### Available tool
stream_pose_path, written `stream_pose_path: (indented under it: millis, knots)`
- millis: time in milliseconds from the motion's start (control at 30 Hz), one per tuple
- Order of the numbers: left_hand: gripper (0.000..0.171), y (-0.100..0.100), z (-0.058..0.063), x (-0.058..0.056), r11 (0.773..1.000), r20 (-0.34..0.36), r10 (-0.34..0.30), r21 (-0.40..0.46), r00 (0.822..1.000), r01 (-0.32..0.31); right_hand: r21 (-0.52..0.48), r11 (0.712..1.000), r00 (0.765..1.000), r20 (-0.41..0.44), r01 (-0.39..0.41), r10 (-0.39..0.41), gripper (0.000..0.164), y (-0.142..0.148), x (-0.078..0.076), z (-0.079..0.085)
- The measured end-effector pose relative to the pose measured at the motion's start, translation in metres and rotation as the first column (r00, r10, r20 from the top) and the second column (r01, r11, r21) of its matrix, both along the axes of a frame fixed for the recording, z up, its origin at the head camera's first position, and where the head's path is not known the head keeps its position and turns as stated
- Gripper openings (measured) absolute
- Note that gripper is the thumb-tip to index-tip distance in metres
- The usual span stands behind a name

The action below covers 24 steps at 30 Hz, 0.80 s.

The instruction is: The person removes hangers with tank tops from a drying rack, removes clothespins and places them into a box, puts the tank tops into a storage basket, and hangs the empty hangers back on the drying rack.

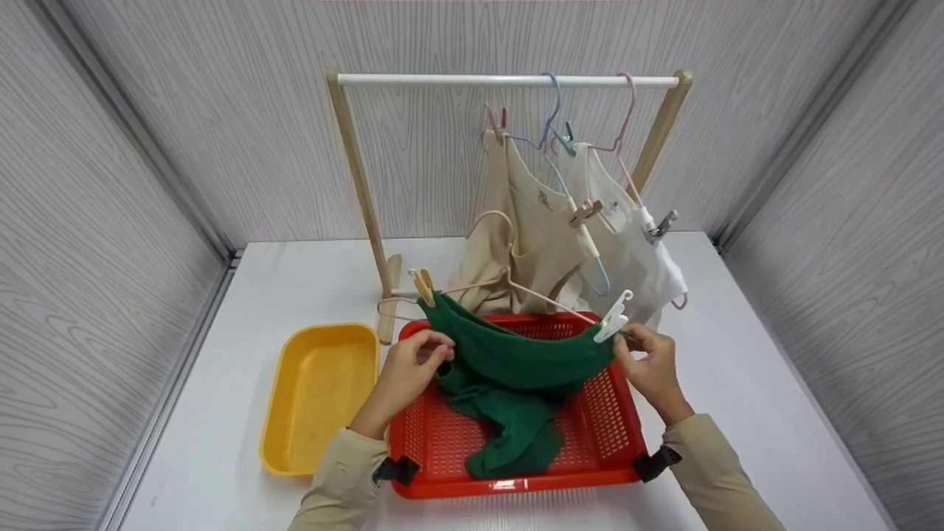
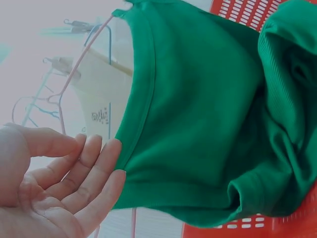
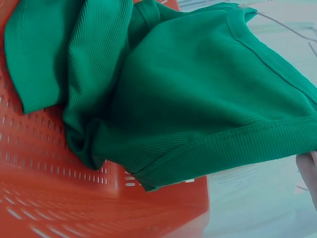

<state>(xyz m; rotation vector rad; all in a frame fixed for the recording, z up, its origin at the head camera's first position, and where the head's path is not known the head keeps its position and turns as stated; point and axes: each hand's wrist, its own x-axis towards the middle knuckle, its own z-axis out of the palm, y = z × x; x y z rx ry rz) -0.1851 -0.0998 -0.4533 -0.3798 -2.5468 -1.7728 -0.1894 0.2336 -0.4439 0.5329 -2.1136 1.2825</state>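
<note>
A green ribbed tank top [image 1: 516, 361] hangs by its straps from a pink hanger [image 1: 542, 295], its lower part bunched in a red basket [image 1: 516, 484]. A yellow clothespin [image 1: 422, 286] grips the strap on the left, a white clothespin [image 1: 611, 318] the one on the right. My left hand [image 1: 409, 372] is beside the top's left edge, fingers loosely bent; in the left wrist view its fingertips [image 2: 113, 148] meet the green edge without gripping it. My right hand [image 1: 653, 365] pinches the top's edge just below the white clothespin; the right wrist view shows only a fingertip [image 3: 308, 173].
Behind the basket stands a rack with a white rail [image 1: 457, 79] and wooden posts. On it hang a beige top [image 1: 542, 221] and a white top [image 1: 627, 258], both pegged to hangers. To the left lies a yellow tray [image 1: 324, 398] on the white table [image 1: 214, 413].
</note>
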Motion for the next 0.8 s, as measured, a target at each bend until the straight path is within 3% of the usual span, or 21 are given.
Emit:
stream_pose_path:
  millis: [300, 533, 700, 800]
  knots:
    - [0.015, -0.017, 0.008, -0.004, 0.993, -0.001, 0.111, 0.051, 0.994, -0.111, -0.024, 1.000, 1.000, 0.030, 0.003, -0.003, 0.012, 0.005, 0.001, 0.000]
    - [0.017, -0.029, 0.012, -0.008, 0.985, -0.041, 0.170, 0.039, 0.985, -0.169, -0.034, 0.999, 0.999, 0.031, -0.011, 0.012, 0.014, 0.026, -0.012, -0.032]
    - [0.023, -0.030, 0.016, -0.010, 0.975, -0.037, 0.219, 0.031, 0.975, -0.218, -0.048, 0.998, 0.998, 0.029, -0.045, 0.047, 0.014, 0.029, -0.010, -0.033]
    - [0.030, -0.028, 0.019, -0.010, 0.975, -0.027, 0.218, 0.041, 0.976, -0.216, -0.044, 0.998, 0.998, 0.035, -0.053, 0.054, 0.015, 0.028, -0.008, -0.031]
